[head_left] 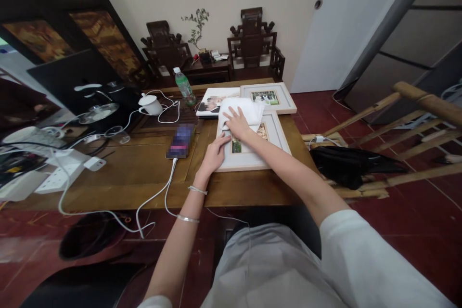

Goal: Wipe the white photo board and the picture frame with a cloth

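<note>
A picture frame (pixel 283 147) with a pale wooden border and light mat lies flat near the table's front edge. My right hand (pixel 236 122) rests with spread fingers on a folded white cloth (pixel 249 107), which covers the frame's upper left part. At the frame's left edge, my left hand (pixel 215 153) grips the border, its fingertips close to the cloth. The photo inside is partly hidden by the cloth and my right forearm. Behind it lies a second picture frame (pixel 288 98), beside a white-edged photo panel (pixel 205 106).
Left of the frames lies a phone (pixel 179 142) on a charging cable. A green-labelled bottle (pixel 185 87) and a white lidded cup (pixel 150 105) stand farther back. Cables and a power strip (pixel 59 175) crowd the left side. A bamboo chair (pixel 382 106) stands at the right.
</note>
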The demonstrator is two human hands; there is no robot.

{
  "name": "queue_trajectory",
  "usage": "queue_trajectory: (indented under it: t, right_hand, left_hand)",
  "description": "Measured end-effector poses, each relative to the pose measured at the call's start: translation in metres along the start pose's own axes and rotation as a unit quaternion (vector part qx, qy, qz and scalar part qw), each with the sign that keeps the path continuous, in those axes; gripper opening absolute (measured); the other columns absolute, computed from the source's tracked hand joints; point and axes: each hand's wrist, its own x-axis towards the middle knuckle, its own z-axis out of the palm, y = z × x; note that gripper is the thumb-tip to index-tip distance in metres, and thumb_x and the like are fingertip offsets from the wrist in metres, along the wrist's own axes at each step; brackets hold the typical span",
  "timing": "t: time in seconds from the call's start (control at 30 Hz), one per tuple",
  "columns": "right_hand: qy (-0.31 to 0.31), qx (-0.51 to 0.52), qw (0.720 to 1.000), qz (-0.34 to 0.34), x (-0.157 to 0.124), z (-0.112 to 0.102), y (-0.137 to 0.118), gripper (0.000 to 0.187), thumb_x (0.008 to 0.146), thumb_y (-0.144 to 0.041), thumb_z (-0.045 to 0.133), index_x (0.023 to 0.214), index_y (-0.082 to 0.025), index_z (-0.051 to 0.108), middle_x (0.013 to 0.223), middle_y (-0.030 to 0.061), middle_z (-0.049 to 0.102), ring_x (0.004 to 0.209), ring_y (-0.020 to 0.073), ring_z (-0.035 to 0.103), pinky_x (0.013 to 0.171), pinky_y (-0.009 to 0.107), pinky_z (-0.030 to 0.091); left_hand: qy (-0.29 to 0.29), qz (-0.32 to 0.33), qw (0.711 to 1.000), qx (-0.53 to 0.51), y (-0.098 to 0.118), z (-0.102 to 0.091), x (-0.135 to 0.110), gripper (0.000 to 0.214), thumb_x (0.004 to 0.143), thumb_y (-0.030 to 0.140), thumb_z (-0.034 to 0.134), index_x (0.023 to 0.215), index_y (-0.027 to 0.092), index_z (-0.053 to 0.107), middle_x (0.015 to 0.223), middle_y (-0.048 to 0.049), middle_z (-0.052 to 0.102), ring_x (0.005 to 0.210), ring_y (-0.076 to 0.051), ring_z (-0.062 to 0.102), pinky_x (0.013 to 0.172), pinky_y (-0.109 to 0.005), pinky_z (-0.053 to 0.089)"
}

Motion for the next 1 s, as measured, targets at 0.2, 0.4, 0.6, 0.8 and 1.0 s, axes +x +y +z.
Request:
queue_trajectory:
  t: [0.2, 0.4, 0.6, 0.8, 1.0]
  right_hand:
    - [-0.013, -0.009, 0.999, 0.046, -0.025, 0.003, 0.031, 0.038, 0.085, -0.007, 0.043, 0.111, -0.019, 0.068, 0.143, 0.0041, 0.046, 0.138, 0.0325, 0.024, 0.11, 0.062, 0.013]
    - [-0.059, -0.064, 0.99, 0.107, -0.075, -0.012, 0.092, 0.047, 0.079, -0.002, 0.045, 0.122, -0.012, 0.061, 0.129, 0.0123, 0.059, 0.135, 0.0305, 0.03, 0.107, 0.059, 0.019]
    - [-0.092, -0.057, 0.993, 0.044, -0.127, -0.029, 0.1, 0.044, 0.074, 0.002, 0.042, 0.105, -0.013, 0.069, 0.142, 0.0084, 0.047, 0.134, 0.0284, 0.033, 0.102, 0.05, 0.031]
    - [-0.138, 0.0, 0.99, -0.016, -0.193, -0.066, 0.061, 0.041, 0.065, 0.002, 0.045, 0.089, -0.017, 0.073, 0.138, 0.006, 0.051, 0.133, 0.0277, 0.037, 0.097, 0.044, 0.037]
    - [-0.209, 0.08, 0.975, 0.003, -0.203, -0.09, 0.053, 0.045, 0.066, -0.001, 0.044, 0.096, -0.018, 0.073, 0.134, 0.011, 0.054, 0.109, 0.0273, 0.06, 0.084, 0.036, 0.046]
  left_hand:
    - [0.003, 0.002, 1.0, -0.01, -0.001, 0.001, -0.001, 0.047, 0.079, 0.003, 0.034, 0.112, 0.019, 0.065, 0.122, -0.0023, 0.065, 0.132, -0.02, 0.042, 0.112, -0.045, 0.033]
    - [0.011, 0.001, 1.0, -0.017, -0.004, 0.003, -0.001, 0.049, 0.077, -0.001, 0.033, 0.11, 0.017, 0.065, 0.12, -0.004, 0.065, 0.132, -0.02, 0.042, 0.113, -0.044, 0.032]
    - [0.012, 0.012, 1.0, -0.01, -0.006, 0.005, 0.0, 0.051, 0.076, -0.002, 0.034, 0.111, 0.018, 0.064, 0.121, -0.0041, 0.064, 0.131, -0.02, 0.043, 0.112, -0.046, 0.032]
    - [0.02, 0.012, 1.0, 0.002, -0.007, 0.006, 0.001, 0.05, 0.074, -0.001, 0.037, 0.116, 0.014, 0.06, 0.127, -0.0101, 0.06, 0.13, -0.022, 0.044, 0.113, -0.045, 0.031]
    - [0.027, 0.036, 0.998, 0.039, -0.012, 0.008, 0.003, 0.036, 0.085, 0.007, 0.04, 0.114, 0.013, 0.061, 0.123, -0.0123, 0.062, 0.125, -0.023, 0.049, 0.109, -0.046, 0.036]
